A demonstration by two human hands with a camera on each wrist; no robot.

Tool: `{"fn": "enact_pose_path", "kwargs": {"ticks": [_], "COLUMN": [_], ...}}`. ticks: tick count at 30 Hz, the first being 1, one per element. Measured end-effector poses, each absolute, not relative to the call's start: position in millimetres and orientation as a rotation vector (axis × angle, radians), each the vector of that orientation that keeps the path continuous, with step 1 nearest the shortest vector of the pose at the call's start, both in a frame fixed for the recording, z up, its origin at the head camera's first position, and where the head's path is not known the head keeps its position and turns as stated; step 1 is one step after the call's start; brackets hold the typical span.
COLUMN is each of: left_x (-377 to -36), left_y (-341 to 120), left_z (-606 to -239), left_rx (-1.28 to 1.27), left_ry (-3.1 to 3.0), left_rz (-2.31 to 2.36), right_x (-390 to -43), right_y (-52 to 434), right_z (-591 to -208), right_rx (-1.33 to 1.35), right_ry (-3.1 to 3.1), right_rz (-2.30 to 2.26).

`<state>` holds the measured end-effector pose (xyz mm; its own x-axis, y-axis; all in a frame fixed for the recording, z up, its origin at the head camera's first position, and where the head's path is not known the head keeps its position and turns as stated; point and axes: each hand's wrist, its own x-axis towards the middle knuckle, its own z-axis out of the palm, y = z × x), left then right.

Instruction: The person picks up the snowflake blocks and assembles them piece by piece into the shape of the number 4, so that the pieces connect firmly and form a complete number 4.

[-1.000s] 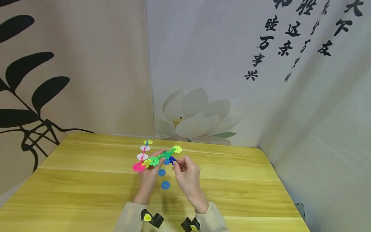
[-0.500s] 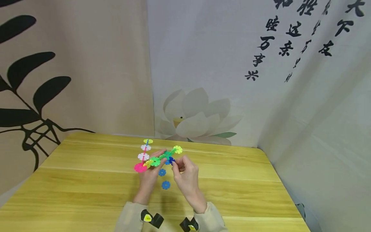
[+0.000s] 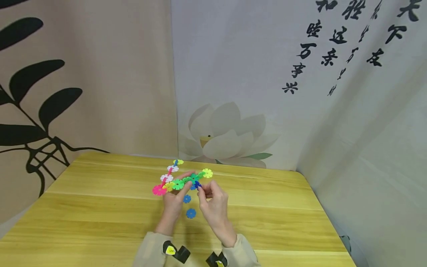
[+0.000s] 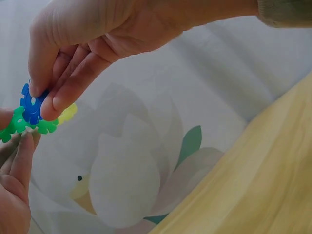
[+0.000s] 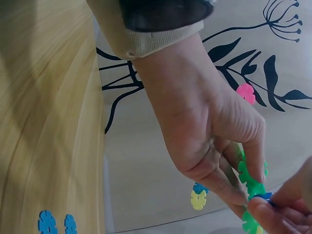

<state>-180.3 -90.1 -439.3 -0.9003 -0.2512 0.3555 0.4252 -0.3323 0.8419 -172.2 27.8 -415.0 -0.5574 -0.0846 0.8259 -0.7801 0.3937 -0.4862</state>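
A chain of interlocking plastic snowflake discs is held above the table. Its green discs (image 3: 178,184) lead to a yellow-green disc (image 3: 207,173) at the right end; a pink disc (image 3: 159,190) marks the left corner, where a branch with white discs (image 3: 166,178) rises. My left hand (image 3: 174,202) holds the green part between thumb and fingers. With thumb and fingertips my right hand (image 3: 215,204) pinches a dark blue disc (image 3: 198,184). In the left wrist view this blue disc (image 4: 33,103) stands on edge against a green disc (image 4: 47,126). Fingers partly cover the joint.
Two loose blue discs (image 3: 191,213) lie on the wooden table (image 3: 100,215) below the hands, and another blue one shows partly behind the chain. A curtain (image 3: 233,74) with a printed lotus and writing hangs behind the table's far edge.
The right hand has brought the dark blue disc slightly left, against the green part of the chain. The chain has tilted a little, its white branch now leaning right.
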Motion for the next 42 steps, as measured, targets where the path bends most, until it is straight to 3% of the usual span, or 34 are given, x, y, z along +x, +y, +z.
{"fn": "enact_pose_path", "kwargs": {"ticks": [18,30,42], "left_x": [-179,-177,-182], "left_y": [-72,-66,-82], "left_z": [-445,-446,-441], "left_rx": [-0.166,-0.084,-0.103], "left_ry": [-1.173,-1.262,-1.322], "left_rz": [-2.381,-2.374,-2.418], "right_x": [-171,-173,-177], "right_y": [24,23,31], "right_z": [-419,-421,-421], "right_rx": [0.665,0.629,0.763], "right_ry": [-1.904,-1.899,-1.918], "right_rz": [1.185,1.193,1.474]}}
